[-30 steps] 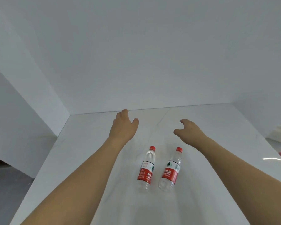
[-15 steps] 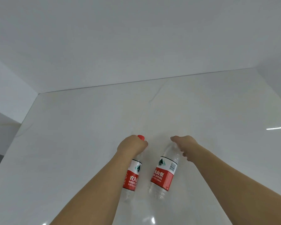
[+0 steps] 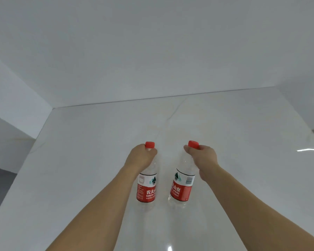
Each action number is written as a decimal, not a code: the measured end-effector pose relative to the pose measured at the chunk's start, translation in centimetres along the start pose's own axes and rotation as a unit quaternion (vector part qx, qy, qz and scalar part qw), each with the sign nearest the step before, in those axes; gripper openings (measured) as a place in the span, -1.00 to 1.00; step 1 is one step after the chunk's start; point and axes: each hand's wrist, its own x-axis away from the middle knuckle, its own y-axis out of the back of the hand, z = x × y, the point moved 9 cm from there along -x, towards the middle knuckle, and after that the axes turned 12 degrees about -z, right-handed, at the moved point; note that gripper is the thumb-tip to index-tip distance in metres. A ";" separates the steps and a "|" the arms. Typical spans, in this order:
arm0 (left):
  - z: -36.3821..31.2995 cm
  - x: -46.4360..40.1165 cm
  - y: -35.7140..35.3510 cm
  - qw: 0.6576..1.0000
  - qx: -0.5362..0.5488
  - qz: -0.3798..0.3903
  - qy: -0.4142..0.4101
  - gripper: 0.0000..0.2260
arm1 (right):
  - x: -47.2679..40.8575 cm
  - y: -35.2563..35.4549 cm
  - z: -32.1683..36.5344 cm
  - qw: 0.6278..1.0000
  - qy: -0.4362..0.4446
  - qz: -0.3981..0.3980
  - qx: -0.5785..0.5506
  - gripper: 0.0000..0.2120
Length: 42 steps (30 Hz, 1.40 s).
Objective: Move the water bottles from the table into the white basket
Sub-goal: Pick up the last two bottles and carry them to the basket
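Both hands grip bottles at the neck: the left hand (image 3: 140, 157) holds the left water bottle (image 3: 146, 185), the right hand (image 3: 204, 157) the right water bottle (image 3: 182, 185). Two bottles in all stand near each other on the white counter (image 3: 80, 160), long axes upright, red caps up.

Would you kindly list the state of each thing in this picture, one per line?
Left bottle: upright, red cap on, gripped at the neck.
Right bottle: slightly tilted, red cap on, gripped at the neck.
Left hand: closed around the left bottle's neck.
Right hand: closed around the right bottle's neck.
Table: white, glossy; whether the bottles still rest on it cannot be told.
Basket: not in view.
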 end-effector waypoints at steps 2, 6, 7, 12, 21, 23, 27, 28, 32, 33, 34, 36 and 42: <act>-0.9 2.9 2.8 0.997 0.057 -0.041 -0.013 -0.82 | 3.4 1.5 3.3 0.996 0.093 -0.002 0.016 -0.86; -2.9 9.0 7.7 0.966 0.218 -0.135 -0.017 -0.84 | 9.9 4.6 8.9 0.971 0.233 -0.032 0.042 -0.79; -3.8 10.4 9.1 0.955 0.251 -0.156 -0.023 -0.86 | 11.3 5.4 10.4 0.964 0.260 -0.040 0.036 -0.76; -8.0 16.5 16.9 0.898 0.387 -0.207 -0.044 -0.87 | 18.5 7.8 16.7 0.941 0.338 -0.018 -0.024 -0.78; -5.2 25.1 31.8 0.842 0.493 -0.218 -0.039 -0.88 | 32.0 5.5 21.1 0.900 0.433 -0.005 0.043 -0.85; -3.2 26.3 35.2 0.843 0.483 -0.231 -0.050 -0.85 | 35.1 3.8 21.3 0.894 0.447 -0.004 0.037 -0.84; 1.9 28.0 41.9 0.849 0.458 -0.253 -0.071 -0.79 | 41.5 -0.8 21.3 0.887 0.463 0.007 0.012 -0.82; 3.3 28.2 43.6 0.851 0.451 -0.258 -0.076 -0.79 | 43.1 -2.2 21.3 0.883 0.469 0.007 0.012 -0.83; 9.2 28.6 49.3 0.846 0.446 -0.279 -0.088 -0.80 | 49.1 -8.0 20.8 0.875 0.483 0.010 -0.001 -0.82; 10.7 28.7 50.4 0.844 0.446 -0.284 -0.088 -0.81 | 50.4 -9.6 20.5 0.874 0.486 0.016 -0.001 -0.81; 12.2 28.7 51.4 0.842 0.448 -0.287 -0.085 -0.81 | 51.7 -11.3 20.2 0.873 0.488 0.022 0.001 -0.80; 15.3 28.7 53.2 0.836 0.459 -0.293 -0.072 -0.81 | 54.0 -14.3 19.7 0.870 0.492 0.034 0.004 -0.79; 22.9 27.0 58.4 0.820 0.471 -0.321 -0.052 -0.81 | 58.8 -22.8 19.4 0.859 0.508 0.061 0.012 -0.74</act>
